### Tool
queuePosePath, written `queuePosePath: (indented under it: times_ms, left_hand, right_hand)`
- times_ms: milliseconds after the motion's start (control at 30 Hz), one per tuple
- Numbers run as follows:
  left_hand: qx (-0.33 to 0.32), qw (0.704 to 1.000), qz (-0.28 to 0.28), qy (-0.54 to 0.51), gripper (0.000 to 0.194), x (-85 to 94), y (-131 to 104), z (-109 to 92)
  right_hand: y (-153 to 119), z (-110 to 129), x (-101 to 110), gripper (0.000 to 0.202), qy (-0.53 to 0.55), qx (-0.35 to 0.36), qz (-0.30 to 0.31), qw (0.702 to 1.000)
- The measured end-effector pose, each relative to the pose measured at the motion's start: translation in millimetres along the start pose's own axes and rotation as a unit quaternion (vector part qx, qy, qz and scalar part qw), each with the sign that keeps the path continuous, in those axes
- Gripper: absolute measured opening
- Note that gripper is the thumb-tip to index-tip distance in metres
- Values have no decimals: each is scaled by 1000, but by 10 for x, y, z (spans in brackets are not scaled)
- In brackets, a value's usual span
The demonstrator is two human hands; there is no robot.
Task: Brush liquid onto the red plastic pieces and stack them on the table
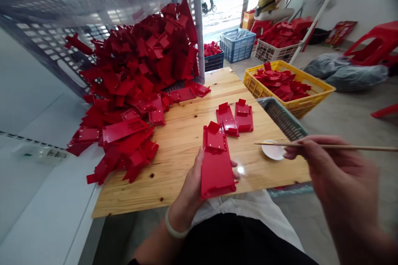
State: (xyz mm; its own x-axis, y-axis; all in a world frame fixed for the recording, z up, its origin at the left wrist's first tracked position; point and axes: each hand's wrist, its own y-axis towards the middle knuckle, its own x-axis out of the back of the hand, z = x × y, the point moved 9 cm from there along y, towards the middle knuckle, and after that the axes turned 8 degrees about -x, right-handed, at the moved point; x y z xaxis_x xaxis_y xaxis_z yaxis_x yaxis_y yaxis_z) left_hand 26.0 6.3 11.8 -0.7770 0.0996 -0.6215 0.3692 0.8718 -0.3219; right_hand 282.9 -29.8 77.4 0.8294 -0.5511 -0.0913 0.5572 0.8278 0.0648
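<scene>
Left hand (194, 182) gripped red plastic part (216, 161) over wooden board (174, 149). Right hand (336, 174) pinched thin stick (326, 146), tip above white dish (273, 150). Two finished-looking parts (235, 117) lay just beyond left hand; large red pile (130, 91) further left looked untouched, so most work seemingly remained.

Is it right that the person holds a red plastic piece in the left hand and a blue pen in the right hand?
Not quite. In the head view the left hand does hold a red plastic piece, but the right hand holds a thin wooden stick, not a blue pen.
</scene>
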Motion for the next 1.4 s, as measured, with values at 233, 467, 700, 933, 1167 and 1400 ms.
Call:
queuePosePath:
  times_ms: [233,467,700,933,1167,1400]
  left_hand:
    - [15,999,-32,38,82,-52,-112,81]
    - [-27,997,-35,59,82,-53,-87,58]
    - [-41,995,-49,75,81,-33,-59,49]
    - [-36,995,-43,82,80,-52,-41,22]
    - [-1,1000,-5,8,71,-85,-55,63]
    - [6,1000,-6,-24,70,-51,-76,94]
  right_hand:
    - [-445,374,-707,20,-77,189,162,965]
    - [-478,372,-894,23,-119,242,200,942]
    - [-499,448,-965,19,-156,277,214,924]
    - [-515,457,-947,20,-161,282,220,920]
    - [-429,318,-800,20,-84,211,164,960]
    - [-399,262,-839,13,-83,196,155,965]
